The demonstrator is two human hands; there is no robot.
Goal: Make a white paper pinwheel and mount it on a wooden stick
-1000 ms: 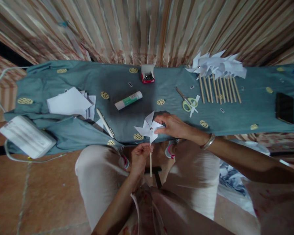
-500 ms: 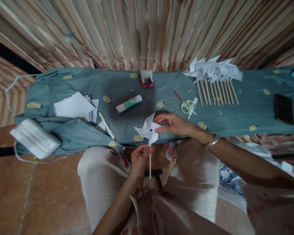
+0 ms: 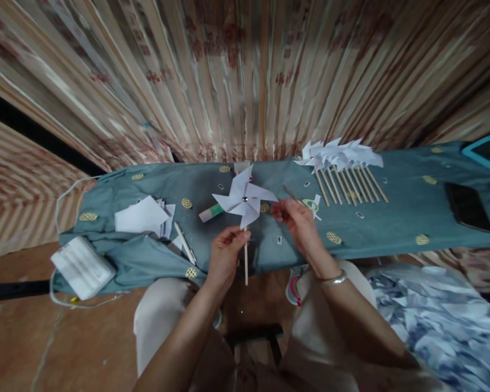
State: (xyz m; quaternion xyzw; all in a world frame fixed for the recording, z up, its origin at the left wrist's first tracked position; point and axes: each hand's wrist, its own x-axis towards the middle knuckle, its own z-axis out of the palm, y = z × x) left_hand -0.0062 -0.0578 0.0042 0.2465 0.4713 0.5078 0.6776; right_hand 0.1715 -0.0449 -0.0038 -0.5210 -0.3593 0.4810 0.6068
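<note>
My left hand (image 3: 224,256) pinches the wooden stick of a white paper pinwheel (image 3: 250,209), holding it upright with the blades facing me. A shiny pin head marks the pinwheel's middle, and the stick's lower end sticks out below my fingers. Just right of the blades is my right hand (image 3: 296,220), its fingers loosely bent and holding nothing that I can see. Its fingertips are close to the tip of the right blade; whether they touch it I cannot tell. Behind the pinwheel, a glue stick (image 3: 210,213) and a small red box (image 3: 251,177) are partly hidden.
Several finished pinwheels (image 3: 338,158) lie in a row at the back right. Green-handled scissors (image 3: 310,204) lie behind my right hand. Left are paper sheets (image 3: 141,216), a white pen (image 3: 184,242) and a white device (image 3: 81,267). A dark phone (image 3: 468,207) lies far right.
The pinwheel has risen with my left hand and now covers part of the glue stick and red box. My right hand has drawn back rightward from its middle. The view has tilted up.
</note>
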